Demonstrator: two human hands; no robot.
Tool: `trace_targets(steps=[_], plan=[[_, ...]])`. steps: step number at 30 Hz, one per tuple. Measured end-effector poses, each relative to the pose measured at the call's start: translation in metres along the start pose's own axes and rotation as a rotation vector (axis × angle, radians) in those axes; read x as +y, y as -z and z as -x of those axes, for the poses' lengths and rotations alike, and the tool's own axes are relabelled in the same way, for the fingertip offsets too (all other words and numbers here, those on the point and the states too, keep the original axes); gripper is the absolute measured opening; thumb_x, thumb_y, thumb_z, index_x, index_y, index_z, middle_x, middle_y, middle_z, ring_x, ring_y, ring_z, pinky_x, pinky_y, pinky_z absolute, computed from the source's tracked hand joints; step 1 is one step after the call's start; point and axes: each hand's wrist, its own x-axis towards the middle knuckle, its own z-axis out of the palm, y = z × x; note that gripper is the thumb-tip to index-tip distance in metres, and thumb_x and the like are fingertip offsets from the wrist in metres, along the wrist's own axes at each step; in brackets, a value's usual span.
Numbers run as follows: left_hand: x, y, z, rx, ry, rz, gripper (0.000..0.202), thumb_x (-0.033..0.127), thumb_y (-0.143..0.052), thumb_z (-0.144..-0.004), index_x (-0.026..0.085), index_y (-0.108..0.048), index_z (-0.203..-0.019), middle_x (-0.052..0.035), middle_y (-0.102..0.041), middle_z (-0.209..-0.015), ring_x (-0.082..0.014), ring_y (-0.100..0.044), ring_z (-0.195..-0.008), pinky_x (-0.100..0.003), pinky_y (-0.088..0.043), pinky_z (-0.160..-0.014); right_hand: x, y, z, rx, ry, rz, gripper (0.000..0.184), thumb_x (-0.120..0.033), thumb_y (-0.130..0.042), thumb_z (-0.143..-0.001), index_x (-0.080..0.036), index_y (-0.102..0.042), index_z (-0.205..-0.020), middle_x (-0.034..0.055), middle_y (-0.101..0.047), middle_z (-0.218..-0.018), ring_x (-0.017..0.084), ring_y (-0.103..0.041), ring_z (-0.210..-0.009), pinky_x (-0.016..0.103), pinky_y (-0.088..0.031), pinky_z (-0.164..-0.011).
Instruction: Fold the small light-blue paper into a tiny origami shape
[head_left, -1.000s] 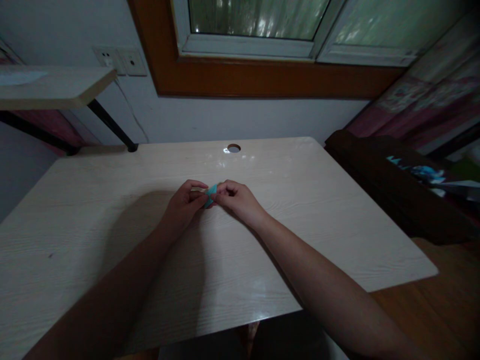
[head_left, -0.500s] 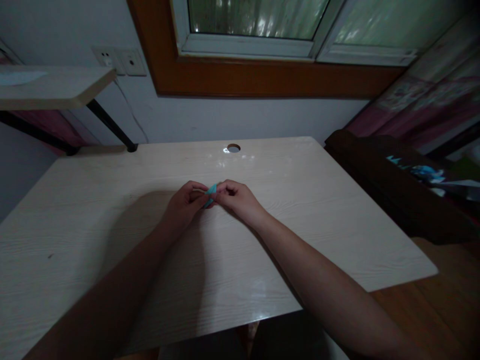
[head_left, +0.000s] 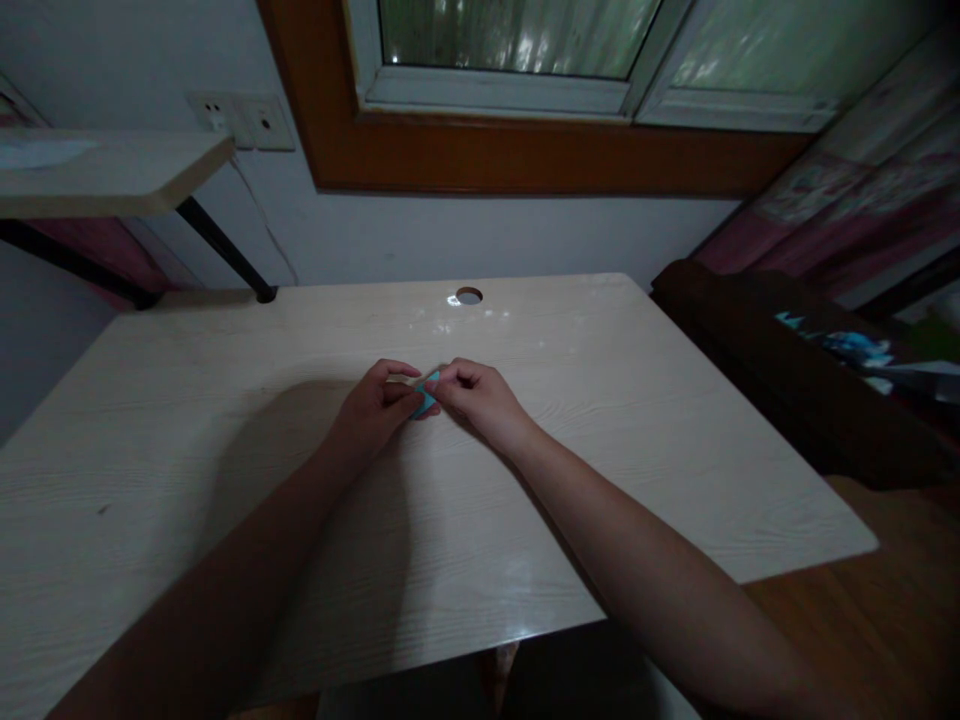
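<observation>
A small folded piece of light-blue paper point(head_left: 425, 404) is pinched between both hands, just above the middle of the pale wood-grain table point(head_left: 510, 530). My left hand point(head_left: 381, 402) grips its lower left side, thumb on top and fingers beneath. On the paper's upper right edge, my right hand point(head_left: 472, 390) closes with thumb and forefinger. My fingertips cover much of the paper, so its full shape is hidden.
A round cable hole point(head_left: 469, 296) lies near the table's back edge. At the left rises a raised shelf point(head_left: 172, 180) on black legs. Past the right edge sits a dark brown piece of furniture point(head_left: 750, 350) with blue scraps point(head_left: 855, 348) on it.
The blue paper has turned a little between my fingers and shows a wider face. Both hands stay almost in place, with slight finger shifts.
</observation>
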Motion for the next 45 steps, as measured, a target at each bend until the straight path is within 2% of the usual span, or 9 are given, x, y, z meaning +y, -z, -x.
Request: trace_targets(steps=[8,12,20,25,31,36,45], plan=[[0.0019,-0.0011,-0.0014,0.001,0.008,0.006,0.047,0.037,-0.080,-0.074,0.019,-0.054,-0.109,-0.0003,-0.074,-0.074,-0.0201,-0.074,-0.077,-0.033,-0.057,-0.078,-0.0010,-0.0035,0.0015,0.030,0.033,-0.014,0.025,-0.041,-0.072,-0.075,-0.018,-0.063,-0.072,0.0004,-0.064,-0.066,0.013,-0.056,-0.061,0.027,-0.042,-0.059],[0.0023,0.0000,-0.0028,0.002,0.038,0.008,0.045,0.038,-0.080,-0.074,0.019,-0.054,-0.107,-0.0011,-0.074,-0.073,-0.0209,-0.075,-0.075,-0.034,-0.058,-0.076,-0.0035,-0.0051,0.0026,0.059,0.062,0.003,0.024,-0.040,-0.072,-0.075,-0.018,-0.063,-0.070,-0.0011,-0.060,-0.064,0.012,-0.051,-0.059,0.026,-0.039,-0.057],[0.0014,0.0000,-0.0037,-0.010,0.038,0.060,0.047,0.030,-0.081,-0.073,0.019,-0.054,-0.110,0.0000,-0.073,-0.072,-0.0196,-0.074,-0.075,-0.034,-0.058,-0.078,-0.0015,-0.0059,0.0024,0.116,0.093,0.013,0.022,-0.038,-0.072,-0.077,-0.018,-0.065,-0.071,0.0002,-0.061,-0.069,0.012,-0.052,-0.062,0.027,-0.041,-0.061],[-0.0006,-0.0013,-0.0038,0.018,0.012,0.052,0.054,0.027,-0.084,-0.068,0.020,-0.052,-0.111,-0.0005,-0.075,-0.081,-0.0187,-0.074,-0.081,-0.033,-0.055,-0.082,-0.0008,-0.0040,0.0012,0.148,0.084,0.012,0.024,-0.040,-0.074,-0.075,-0.018,-0.064,-0.070,0.0000,-0.061,-0.068,0.013,-0.053,-0.062,0.028,-0.042,-0.061],[0.0028,-0.0019,-0.0028,0.010,-0.012,0.040,0.054,0.030,-0.083,-0.070,0.020,-0.053,-0.113,-0.0014,-0.073,-0.086,-0.0184,-0.072,-0.085,-0.033,-0.054,-0.083,-0.0017,-0.0039,0.0009,0.143,0.072,-0.066,0.025,-0.041,-0.074,-0.075,-0.019,-0.064,-0.071,0.0003,-0.064,-0.068,0.013,-0.056,-0.063,0.028,-0.044,-0.063],[0.0043,-0.0032,-0.0035,0.041,-0.021,0.048,0.042,0.038,-0.080,-0.074,0.019,-0.057,-0.104,0.0017,-0.070,-0.075,-0.0161,-0.070,-0.074,-0.032,-0.056,-0.078,-0.0041,-0.0067,0.0029,0.057,0.043,-0.120,0.029,-0.045,-0.076,-0.074,-0.018,-0.064,-0.072,0.0010,-0.066,-0.066,0.014,-0.059,-0.062,0.028,-0.045,-0.061],[0.0006,-0.0005,-0.0034,0.063,-0.056,0.011,0.043,0.036,-0.080,-0.074,0.021,-0.057,-0.107,0.0037,-0.067,-0.069,-0.0141,-0.067,-0.068,-0.027,-0.054,-0.070,-0.0067,-0.0058,0.0049,0.061,0.055,0.000,0.028,-0.045,-0.074,-0.075,-0.018,-0.067,-0.075,-0.0015,-0.057,-0.064,0.011,-0.046,-0.057,0.025,-0.034,-0.054]])
